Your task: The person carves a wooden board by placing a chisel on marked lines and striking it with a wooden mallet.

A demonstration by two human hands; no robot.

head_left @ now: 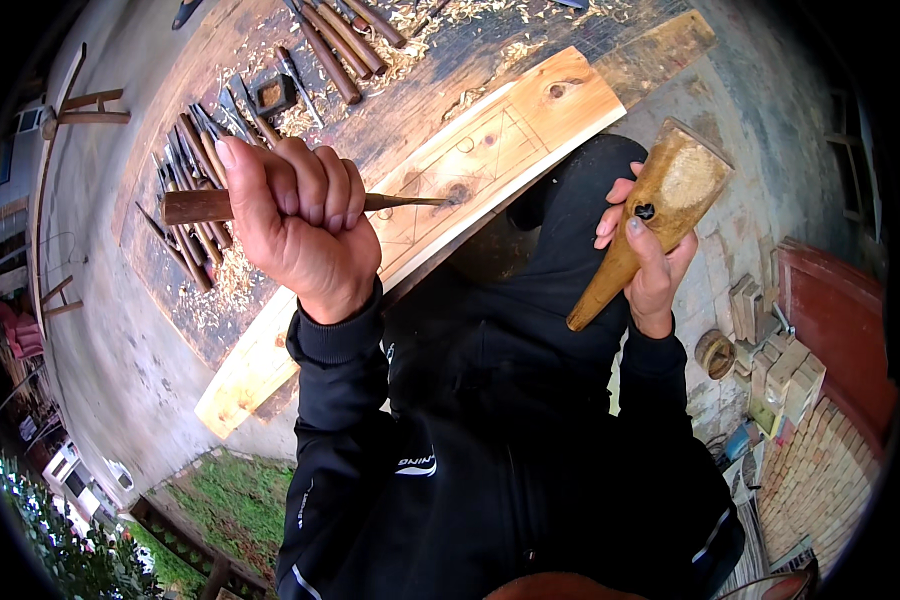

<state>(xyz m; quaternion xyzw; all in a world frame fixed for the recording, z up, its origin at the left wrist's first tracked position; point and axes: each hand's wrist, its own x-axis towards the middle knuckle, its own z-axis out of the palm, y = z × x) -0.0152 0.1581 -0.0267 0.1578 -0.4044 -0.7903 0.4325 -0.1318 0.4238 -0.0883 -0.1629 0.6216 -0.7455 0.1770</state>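
Note:
My left hand point(300, 225) is closed in a fist round a wood-handled carving chisel point(195, 206). Its thin blade points right, over a dark knot in the pale pine board point(533, 117); contact at the tip is unclear. Pencil lines with triangles and small circles mark that board, which lies diagonally along the bench edge. My right hand point(642, 247) grips a tapered wooden mallet point(685, 165), raised beside the board's right end, thumb lying near a small dark hole in it. Black sleeves cover both forearms, and my black-clad leg point(540, 265) shows beneath the bench edge.
A worn bench top point(470, 50) carries wood shavings and rows of chisels point(330, 50), plus a small dark box point(272, 95). At right are bricks point(810, 450), a red panel point(838, 330) and a round wooden object point(713, 352). A wooden frame point(93, 117) and grass point(225, 515) are left.

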